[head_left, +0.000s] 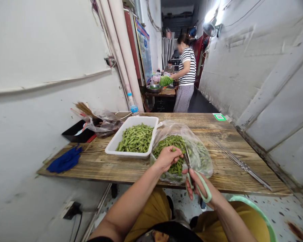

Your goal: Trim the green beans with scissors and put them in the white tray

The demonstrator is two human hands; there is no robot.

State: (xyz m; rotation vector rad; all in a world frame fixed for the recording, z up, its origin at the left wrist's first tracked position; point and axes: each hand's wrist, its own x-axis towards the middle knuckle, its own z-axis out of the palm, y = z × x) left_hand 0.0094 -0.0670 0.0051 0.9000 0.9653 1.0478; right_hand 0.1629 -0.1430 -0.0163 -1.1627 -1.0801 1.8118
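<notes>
My left hand point(168, 157) pinches a green soybean pod point(178, 150) above an open clear plastic bag point(204, 161) filled with more pods. In my right hand point(195, 184) is a pair of scissors point(187, 161) with pale green handles, its blades parted and pointing up beside the held pod. My fingers pass through the handle loops. Left of the bag, a white plastic tub point(112, 145) contains a heap of green pods point(136, 137).
Thin metal skewers point(242, 164) lie on the wooden table point(91, 164) at right. A blue cloth point(65, 160), black tray point(74, 131) and water bottle point(133, 105) are at left. Beyond the table, a person in a striped top point(188, 67) holds green vegetables point(166, 80).
</notes>
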